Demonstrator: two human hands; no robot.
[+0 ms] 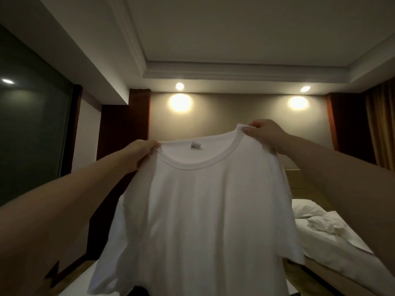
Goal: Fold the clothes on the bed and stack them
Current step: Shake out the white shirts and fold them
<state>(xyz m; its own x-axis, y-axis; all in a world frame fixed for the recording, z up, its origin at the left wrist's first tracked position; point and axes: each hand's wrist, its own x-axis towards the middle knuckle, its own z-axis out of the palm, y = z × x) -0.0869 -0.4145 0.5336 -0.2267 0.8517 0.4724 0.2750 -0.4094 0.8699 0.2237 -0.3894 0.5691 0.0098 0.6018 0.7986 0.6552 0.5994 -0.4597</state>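
1. Shirt up in the air: a white T-shirt [203, 210] hangs in front of the person. It is not lying on anything.
2. The left hand [141, 153] pinches one shoulder of the shirt, just beside the neck hole [201, 165]. Its fingers are curled round the cloth.
3. The right hand [263, 133] pinches the other shoulder, with thumb and fingers closed on the cloth. It is a bit higher than the left hand, so the top edge of the shirt tilts up toward the right.
4. Both hands hold only the top. The rest of the shirt drops straight down from them, so its long way runs up and down, from the neck hole to the bottom edge. The bottom edge goes out of the picture, and I cannot see where it ends.
5. A small label [195, 146] shows inside the neck hole, on the far layer. So I think the front of the shirt faces the person.
6. The sleeves hang loose at the sides. One sleeve [106, 272] hangs low on the left.
7. A bed [342, 248] with rumpled white sheets and a pillow [303, 208] is off to the right, lower than the hands.
8. I think the fold has not started yet. To lay the shirt flat, both hands need to go down together. The right hand has farther to go, because it is higher.
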